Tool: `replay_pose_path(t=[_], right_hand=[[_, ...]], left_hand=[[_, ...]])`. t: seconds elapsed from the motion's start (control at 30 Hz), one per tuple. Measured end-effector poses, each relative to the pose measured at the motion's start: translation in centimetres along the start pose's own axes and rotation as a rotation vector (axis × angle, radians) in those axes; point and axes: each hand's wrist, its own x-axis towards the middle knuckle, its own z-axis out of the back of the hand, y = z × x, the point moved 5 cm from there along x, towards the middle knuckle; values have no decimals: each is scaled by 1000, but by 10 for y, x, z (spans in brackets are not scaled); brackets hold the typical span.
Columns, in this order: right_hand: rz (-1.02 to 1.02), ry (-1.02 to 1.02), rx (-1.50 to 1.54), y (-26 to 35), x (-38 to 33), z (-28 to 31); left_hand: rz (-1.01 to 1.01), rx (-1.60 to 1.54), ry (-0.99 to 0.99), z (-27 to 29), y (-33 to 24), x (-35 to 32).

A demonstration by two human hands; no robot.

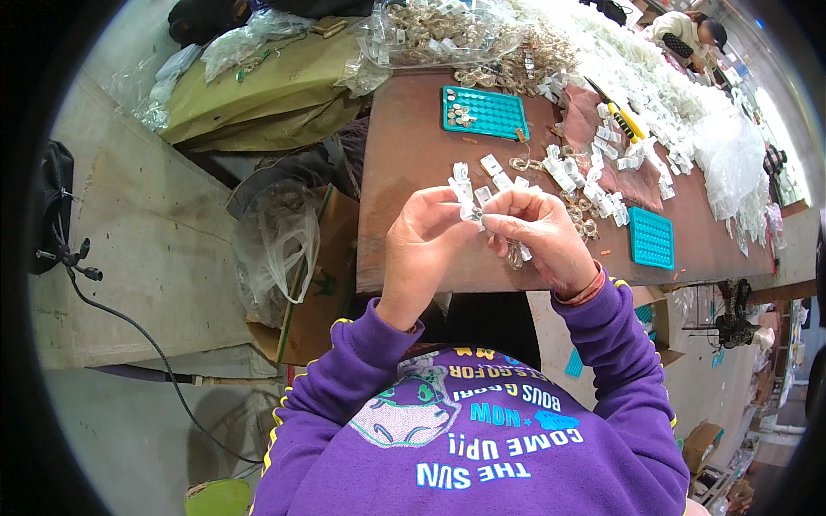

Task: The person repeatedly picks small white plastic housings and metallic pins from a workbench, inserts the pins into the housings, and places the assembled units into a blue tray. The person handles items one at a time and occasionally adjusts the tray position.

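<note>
Over the table's near edge, my left hand (428, 242) and my right hand (540, 232) meet, thumbs and fingertips pinched together. Between them is a small white tag (462, 182), standing up from the fingertips. Whatever finer part sits right at the fingertips is too small to make out. Below my right fingers hangs a small bunch of thin cord or chain (517, 254). Just beyond my hands lie more white tags (492, 168), and a heap of white tags (564, 172) with tan loops (578, 211) spreads to the right.
A teal tray (508, 116) holding small round pieces lies at the back; a second teal tray (651, 238) is at the right. Yellow-handled pliers (625, 122) rest on a pink cloth (641, 185). A large white pile (637, 69) covers the far side. An open carton (320, 284) stands left, and another person (684, 34) is far right.
</note>
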Motion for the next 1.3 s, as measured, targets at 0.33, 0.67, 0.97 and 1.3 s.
replay_pose_path(t=[0.33, 0.67, 0.97, 1.3], right_hand=[[-84, 81, -176, 10, -7, 5], [-187, 196, 240, -25, -4, 0], [396, -203, -612, 14, -18, -9], [435, -312, -675, 7, -21, -15]], left_hand=[[91, 27, 243, -3, -10, -2], [101, -133, 343, -14, -7, -5], [-137, 92, -93, -3, -10, 0], [-510, 447, -120, -5, -16, -5]])
